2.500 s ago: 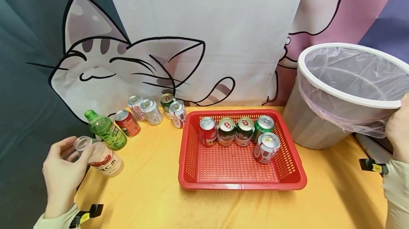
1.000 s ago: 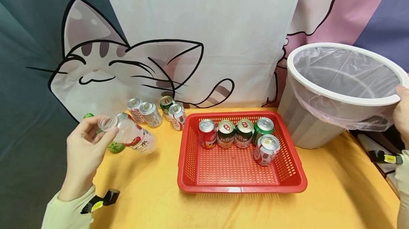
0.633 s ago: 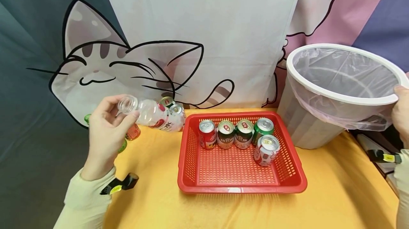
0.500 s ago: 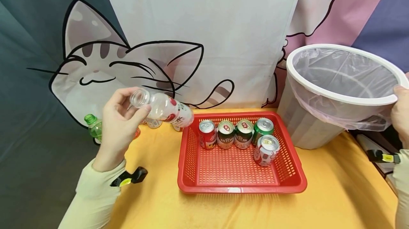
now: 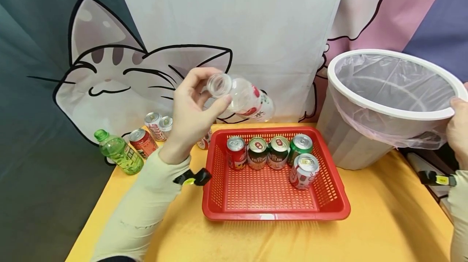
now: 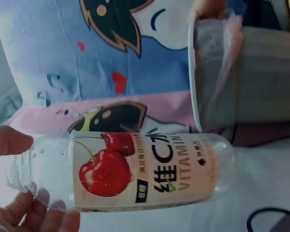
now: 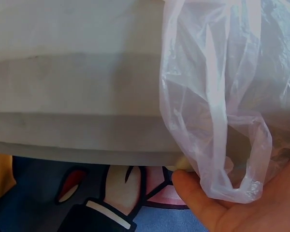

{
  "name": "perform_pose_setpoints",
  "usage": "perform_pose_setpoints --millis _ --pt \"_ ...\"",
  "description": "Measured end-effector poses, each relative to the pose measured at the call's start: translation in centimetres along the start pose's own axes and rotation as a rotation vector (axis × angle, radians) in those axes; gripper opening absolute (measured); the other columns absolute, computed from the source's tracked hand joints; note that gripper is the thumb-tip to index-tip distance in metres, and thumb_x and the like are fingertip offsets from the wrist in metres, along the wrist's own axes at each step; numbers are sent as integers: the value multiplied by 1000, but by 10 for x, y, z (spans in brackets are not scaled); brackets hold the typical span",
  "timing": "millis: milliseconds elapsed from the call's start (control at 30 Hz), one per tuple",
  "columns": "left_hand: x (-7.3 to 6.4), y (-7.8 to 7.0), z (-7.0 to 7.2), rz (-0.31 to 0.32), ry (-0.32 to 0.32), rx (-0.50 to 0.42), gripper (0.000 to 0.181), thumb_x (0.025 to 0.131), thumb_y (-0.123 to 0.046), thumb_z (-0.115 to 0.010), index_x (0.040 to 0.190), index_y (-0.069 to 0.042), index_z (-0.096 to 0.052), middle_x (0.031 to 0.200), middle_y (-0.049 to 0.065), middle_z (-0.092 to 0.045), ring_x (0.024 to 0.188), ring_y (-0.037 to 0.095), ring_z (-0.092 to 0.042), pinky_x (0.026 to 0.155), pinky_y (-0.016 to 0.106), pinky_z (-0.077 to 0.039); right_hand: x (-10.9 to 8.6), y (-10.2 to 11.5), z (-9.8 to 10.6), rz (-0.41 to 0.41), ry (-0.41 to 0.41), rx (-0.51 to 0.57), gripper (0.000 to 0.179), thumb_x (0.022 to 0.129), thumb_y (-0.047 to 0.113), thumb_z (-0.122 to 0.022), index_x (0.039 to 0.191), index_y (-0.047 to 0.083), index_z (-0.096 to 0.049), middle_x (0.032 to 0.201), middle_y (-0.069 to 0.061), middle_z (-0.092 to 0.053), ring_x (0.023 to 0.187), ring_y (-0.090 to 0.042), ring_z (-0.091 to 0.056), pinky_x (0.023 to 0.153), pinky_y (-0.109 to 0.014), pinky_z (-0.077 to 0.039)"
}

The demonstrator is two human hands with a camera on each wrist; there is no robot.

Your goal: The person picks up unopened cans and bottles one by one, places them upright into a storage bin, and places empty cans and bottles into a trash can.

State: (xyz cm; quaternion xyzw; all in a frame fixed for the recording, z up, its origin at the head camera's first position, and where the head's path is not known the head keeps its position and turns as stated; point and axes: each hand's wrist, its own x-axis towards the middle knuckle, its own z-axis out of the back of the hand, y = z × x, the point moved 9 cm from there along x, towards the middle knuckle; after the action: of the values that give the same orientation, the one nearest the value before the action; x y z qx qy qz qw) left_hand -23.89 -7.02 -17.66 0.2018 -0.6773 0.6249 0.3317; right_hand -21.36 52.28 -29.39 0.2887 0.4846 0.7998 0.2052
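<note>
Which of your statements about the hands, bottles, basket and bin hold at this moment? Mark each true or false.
1. The left hand grips a clear plastic bottle with a cherry label near its neck. True.
2. The red perforated plastic basket holds eight metal drink cans. False: it holds five.
3. The right hand holds the grey bin with a white rim. True.
4. The green plastic bottle is inside the basket. False: it is on the yellow cloth.
5. The cherry-labelled bottle is uncapped. True.
</note>
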Motion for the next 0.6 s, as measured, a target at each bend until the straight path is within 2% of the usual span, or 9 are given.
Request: perform_pose_setpoints --millis 33,100,233,267,400,500,600 --pt "4 -1 -7 -15 3 -6 41 82 11 -74 120 8 -60 119 7 -64 107 22 -64 96 31 -58 -12 14 -2 -28 -11 -5 57 108 19 -25 164 28 -20 155 18 -36 129 5 -41 115 -13 -27" --pt "12 -3 -19 -33 9 -23 42 81 11 -75 120 9 -59 120 8 -64 108 21 -64 96 34 -58 -9 12 -1 -30 -23 5 56 108 18 -26 164 27 -22 153 17 -37 128 5 -41 113 -11 -29" --pt "27 -5 -44 -52 17 -87 45 81 11 -75 123 11 -58 121 13 -63 110 20 -64 99 39 -57 3 -4 2 -24 -29 15 56 109 19 -28 164 29 -22 158 15 -35 131 2 -41 111 -8 -28" --pt "31 -5 -51 -55 20 -109 45 81 12 -74 123 12 -57 121 16 -63 110 20 -63 100 40 -57 7 -11 4 2 -18 17 56 109 22 -29 164 31 -21 159 15 -34 132 3 -40 110 -7 -28" --pt "45 -4 -79 -81 33 -182 47 81 12 -74 125 13 -56 123 23 -61 108 18 -63 101 41 -57 14 -25 6 -10 -8 12 57 110 25 -28 165 34 -18 163 12 -31 135 1 -39 111 -7 -27" --pt "54 -4 -98 -109 37 -225 50 81 14 -74 126 15 -54 125 27 -58 108 19 -62 100 40 -57 4 -10 2 -39 -4 8 58 109 21 -26 165 31 -17 163 10 -32 136 -1 -39 114 -10 -25" --pt "60 -6 -117 -117 44 -248 51 81 15 -74 127 16 -53 127 29 -55 110 22 -61 101 36 -57 -9 9 0 -50 -10 38 58 108 18 -26 165 27 -19 157 13 -36 128 1 -42 105 -4 -29"
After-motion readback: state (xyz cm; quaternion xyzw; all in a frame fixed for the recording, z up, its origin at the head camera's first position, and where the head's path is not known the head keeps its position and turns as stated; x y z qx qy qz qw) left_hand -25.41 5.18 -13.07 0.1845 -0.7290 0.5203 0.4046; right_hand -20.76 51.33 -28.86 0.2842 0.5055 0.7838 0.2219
